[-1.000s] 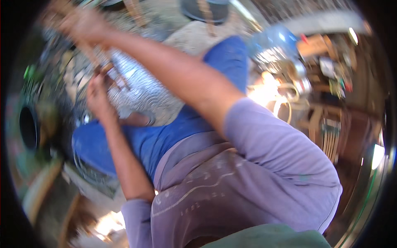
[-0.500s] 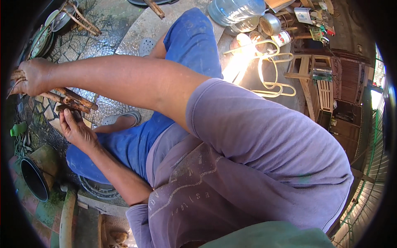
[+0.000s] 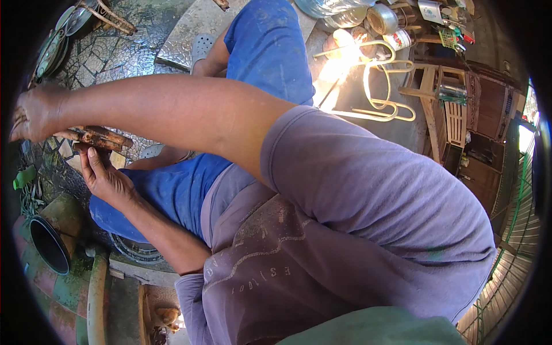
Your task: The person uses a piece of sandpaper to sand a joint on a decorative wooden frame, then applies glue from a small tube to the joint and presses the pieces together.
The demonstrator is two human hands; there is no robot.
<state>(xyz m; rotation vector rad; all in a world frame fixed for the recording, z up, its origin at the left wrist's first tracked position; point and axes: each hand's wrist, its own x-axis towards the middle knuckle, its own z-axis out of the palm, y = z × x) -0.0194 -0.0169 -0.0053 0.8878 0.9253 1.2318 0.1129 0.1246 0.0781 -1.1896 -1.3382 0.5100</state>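
Left hand [image 3: 109,179] clamped: thumb and fingertips pinching a short wood piece [image 3: 81,147]. Just beyond that pinch, rough wooden sticks [image 3: 108,137] run across, toward the right hand [image 3: 40,112]. Right hand is reached over to the left, closed round the sticks' far ends; fingers blurred, exact hold I can't make out. Mosaic paving [image 3: 118,54] lies beyond both grips. Bucket [image 3: 52,244], dark-mouthed and tilted, sits nearer the body, left of the pinch. Green plastic item [image 3: 25,177] just below the right fist.

A mauve shirt [image 3: 356,172] tops dusty blue trousers [image 3: 267,52].
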